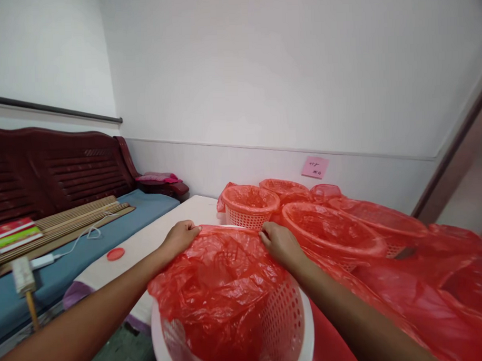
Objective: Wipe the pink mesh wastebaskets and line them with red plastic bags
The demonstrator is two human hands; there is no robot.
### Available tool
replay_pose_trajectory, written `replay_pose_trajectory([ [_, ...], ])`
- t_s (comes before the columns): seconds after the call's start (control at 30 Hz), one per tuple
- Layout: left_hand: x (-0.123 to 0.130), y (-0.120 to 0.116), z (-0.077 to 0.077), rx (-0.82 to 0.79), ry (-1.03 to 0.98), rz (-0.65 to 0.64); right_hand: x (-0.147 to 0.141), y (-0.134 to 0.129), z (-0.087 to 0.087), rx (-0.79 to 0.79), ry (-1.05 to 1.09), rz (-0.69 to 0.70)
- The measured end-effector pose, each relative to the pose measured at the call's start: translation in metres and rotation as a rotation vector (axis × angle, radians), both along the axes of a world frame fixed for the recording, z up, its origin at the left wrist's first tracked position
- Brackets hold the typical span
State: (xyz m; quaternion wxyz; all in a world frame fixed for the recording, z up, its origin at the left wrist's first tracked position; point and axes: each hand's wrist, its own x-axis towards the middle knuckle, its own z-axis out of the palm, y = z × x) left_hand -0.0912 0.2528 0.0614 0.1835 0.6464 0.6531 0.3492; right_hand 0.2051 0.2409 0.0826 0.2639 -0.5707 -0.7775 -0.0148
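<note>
A thin red plastic bag [220, 270] hangs down inside a white perforated basket [307, 325] right in front of me. My left hand [180, 238] is closed on the bag's edge at the basket's far left rim. At the far right rim, my right hand [280, 242] pinches the same edge, and the bag is drawn taut between both hands. Near me, the basket's rim and right inner wall are bare. Just past my right hand stands another basket lined with red plastic [251, 198].
More red-lined baskets [333, 227] crowd the right side, with loose red plastic around them. A small red lid [115, 254] lies on the pale tabletop [148, 241]. To the left is a wooden bench [66, 165] holding a power strip [23, 275]. A pink note [315, 167] is on the wall.
</note>
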Motion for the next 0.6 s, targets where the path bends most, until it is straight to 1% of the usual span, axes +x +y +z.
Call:
replay_pose_trajectory([
  [0.1, -0.006, -0.011, -0.004, 0.025, -0.063, 0.001, -0.003, -0.004, 0.000, -0.021, 0.108, 0.019],
  [0.23, -0.011, -0.029, -0.005, 0.063, -0.134, 0.005, -0.003, -0.007, -0.001, -0.098, 0.273, 0.043],
  [0.37, -0.009, -0.041, 0.000, 0.085, -0.187, -0.003, 0.000, -0.010, -0.002, -0.188, 0.431, 0.091],
  [0.6, -0.001, -0.046, 0.010, 0.038, -0.226, 0.010, 0.003, -0.018, -0.007, -0.304, 0.660, 0.154],
])
